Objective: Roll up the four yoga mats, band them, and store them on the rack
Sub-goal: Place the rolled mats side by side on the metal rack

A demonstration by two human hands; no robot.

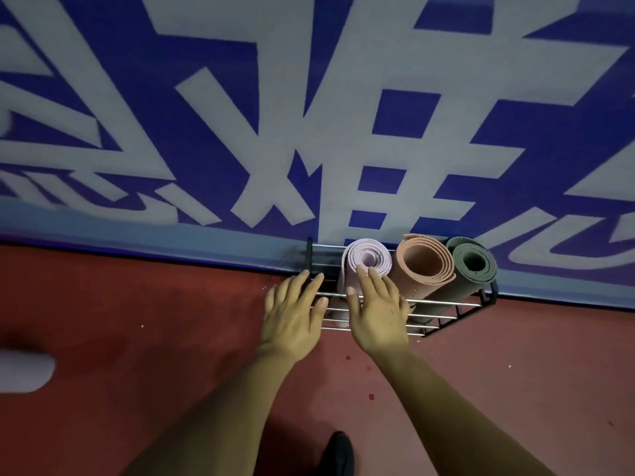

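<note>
Fingers (363,281) of right hand (378,314) touch lilac mat (370,256)'s rim.

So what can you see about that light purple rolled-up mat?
The pale lilac rolled foam yoga mat stands on end in the wire metal rack, leftmost of three rolls, spiral end up. It looks soft and matte. Its side sits right against the orange rolled mat. The right hand lays straight fingers on its top edge. No band shows.
</note>
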